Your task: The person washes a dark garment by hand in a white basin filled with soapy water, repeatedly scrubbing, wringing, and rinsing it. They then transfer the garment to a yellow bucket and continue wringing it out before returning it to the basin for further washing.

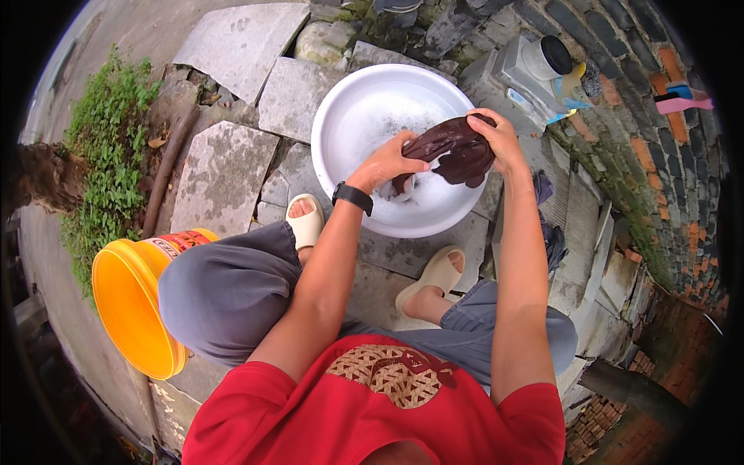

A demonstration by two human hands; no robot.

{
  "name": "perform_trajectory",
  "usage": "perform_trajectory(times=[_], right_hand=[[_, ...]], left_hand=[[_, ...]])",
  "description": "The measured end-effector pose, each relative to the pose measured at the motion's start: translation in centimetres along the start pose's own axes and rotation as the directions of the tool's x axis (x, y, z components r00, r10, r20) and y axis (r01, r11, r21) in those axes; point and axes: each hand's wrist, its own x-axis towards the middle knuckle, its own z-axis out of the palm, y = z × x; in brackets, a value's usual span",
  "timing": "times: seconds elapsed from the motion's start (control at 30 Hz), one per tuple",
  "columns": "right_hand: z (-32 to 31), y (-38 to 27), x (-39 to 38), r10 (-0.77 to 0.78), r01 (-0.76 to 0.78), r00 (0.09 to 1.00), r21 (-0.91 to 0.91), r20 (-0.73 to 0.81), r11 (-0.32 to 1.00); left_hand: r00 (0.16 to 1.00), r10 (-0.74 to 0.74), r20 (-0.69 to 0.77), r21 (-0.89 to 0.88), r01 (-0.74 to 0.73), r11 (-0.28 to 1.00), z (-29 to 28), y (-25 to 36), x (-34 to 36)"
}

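Observation:
A white plastic basin (341, 132) holds soapy water. My left hand (391, 159), with a black band on the wrist, grips the left part of a dark maroon wet cloth (461, 155) over the water. My right hand (496, 136) is closed on the cloth's upper right edge, thumb on top, so that it hangs bunched between both hands. Its lower left end reaches down toward the suds.
A yellow bucket (124, 302) lies tilted by my left knee. Stone slabs (217, 178) surround the basin, with plants (101, 132) at the left. Dark cloths (552, 240), containers (515, 66) and a pink-handled brush (682, 103) are along the brick wall (643, 155) at right.

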Motion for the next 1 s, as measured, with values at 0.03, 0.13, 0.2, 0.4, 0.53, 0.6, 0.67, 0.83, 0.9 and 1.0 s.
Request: perform_trajectory(times=[0.03, 0.13, 0.2, 0.4, 0.53, 0.6, 0.67, 0.83, 0.9, 1.0], right_hand=[[0.0, -0.3, 0.2, -0.01, 0.01, 1.0, -0.01, 0.018, 1.0], [-0.2, 1.2, 0.7, -0.025, 0.035, 0.992, 0.089, -0.12, 0.995], [1.3, 3.3, 1.5, -0.192, 0.177, 0.913, -0.075, -0.359, 0.981], [13.5, 3.2, -4.7, -0.741, 0.557, 0.669, -0.699, 0.057, 0.448], [14.8, 4.3, -4.3, -0.757, 0.593, 0.64, -0.711, 0.131, 0.378], [12.1, 4.8, -2.1, -0.717, 0.449, 0.697, -0.778, -0.002, 0.439], [10.0, 5.1, -1.0, -0.692, 0.322, 0.717, -0.84, -0.085, 0.437], [11.8, 4.6, -3.4, -0.655, 0.357, 0.756, -0.84, 0.003, 0.409], [14.7, 5.3, -4.9, -0.709, 0.564, 0.694, -0.708, 0.128, 0.424], [13.6, 6.9, -3.7, -0.678, 0.486, 0.735, -0.693, -0.006, 0.532]], left_hand=[[0.997, 0.072, 0.015, 0.076, -0.073, 0.994, -0.1, -0.6, 0.0], [0.995, -0.091, -0.029, -0.39, 0.072, 0.918, 1.4, 1.6, -0.6], [0.985, -0.062, -0.162, -0.536, -0.035, 0.844, 2.2, 0.9, 0.0], [0.964, -0.175, -0.201, -0.922, -0.125, 0.367, 1.9, -2.1, 1.1], [0.957, -0.173, -0.232, -0.954, -0.189, 0.233, 2.7, -4.3, 0.9], [0.724, -0.517, -0.456, -0.823, -0.122, 0.555, 5.5, 0.8, 0.4], [0.761, -0.544, -0.355, -0.853, -0.026, 0.521, 6.4, -0.8, 0.7], [0.91, -0.219, -0.353, -0.922, -0.3, 0.244, 6.8, -0.1, 1.1], [0.936, 0.186, -0.3, -0.947, -0.316, 0.063, 4.7, -5.7, 1.1], [0.897, -0.338, -0.286, -0.887, -0.114, 0.448, 4.6, -3.6, 0.9]])
